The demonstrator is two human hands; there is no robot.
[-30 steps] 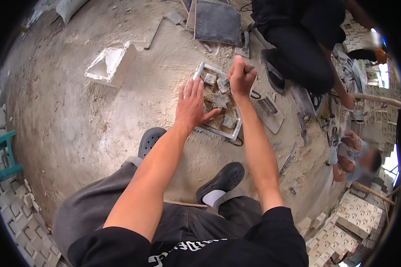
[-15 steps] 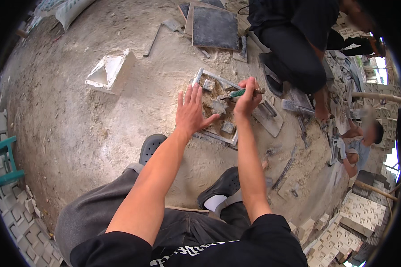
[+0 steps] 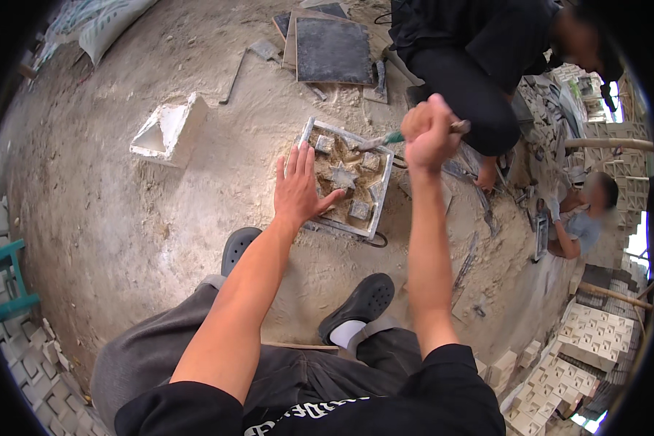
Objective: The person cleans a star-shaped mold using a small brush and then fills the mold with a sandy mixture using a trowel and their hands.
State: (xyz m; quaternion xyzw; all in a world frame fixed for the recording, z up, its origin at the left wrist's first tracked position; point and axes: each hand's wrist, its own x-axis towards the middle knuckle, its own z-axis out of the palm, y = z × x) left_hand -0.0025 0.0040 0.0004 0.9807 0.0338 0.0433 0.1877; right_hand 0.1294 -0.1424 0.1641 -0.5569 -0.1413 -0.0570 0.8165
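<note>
A square metal mould (image 3: 380, 190) lies on the sandy ground, filled with sandy mix around a star shape (image 3: 341, 175) and small square blocks. My left hand (image 3: 298, 187) rests flat with fingers spread on the mould's left side. My right hand (image 3: 427, 131) is raised above the mould's right edge, clenched on a trowel (image 3: 385, 139) with a green grip, whose blade points down-left into the mould.
A white pyramid-shaped mould (image 3: 166, 132) sits to the left. Dark square slabs (image 3: 333, 49) lie at the top. A person in black (image 3: 479, 51) crouches beyond the mould; another person (image 3: 581, 218) sits at the right. Stacked patterned blocks (image 3: 596, 334) stand at lower right; my feet (image 3: 360, 301) are below.
My right hand has lifted up and to the right with the trowel, away from the mould's surface. My left hand stays pressed on the mould.
</note>
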